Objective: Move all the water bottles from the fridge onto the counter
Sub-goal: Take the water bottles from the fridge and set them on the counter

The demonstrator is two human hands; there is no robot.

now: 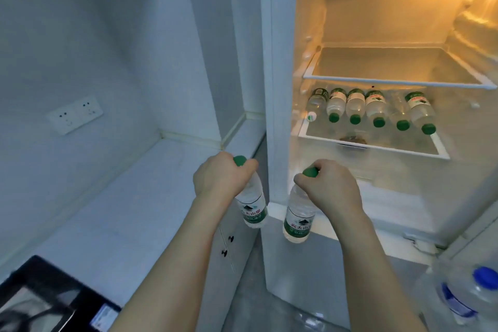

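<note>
I am holding one clear plastic water bottle with a green cap and green-and-white label (pixel 253 205) in my left hand (pixel 218 176), fingers clamped round its neck just under the cap, so the body is hanging down beside the front edge of the pale white desk (pixel 129 197). My right hand (pixel 330 187) is gripping a second matching green-capped bottle (pixel 299 217) the same way, dangling in front of the open white fridge (pixel 280 89). Gripping at the neck is leaving the weight to hang straight, which I judge makes each bottle easy to stand upright on the desk to my left.

Inside the fridge, a row of clear bottles (pixel 372 108) is lying on its sides on the lower glass shelf (pixel 377 147), caps pointing outward; laid flat like that they are fitting under the upper shelf and offering their necks to a reach. So the job is looking only partly done.

A large blue-capped water jug (pixel 474 296) is standing at lower right, and a black stove top (pixel 51 296) is sitting on the desk at lower left.
</note>
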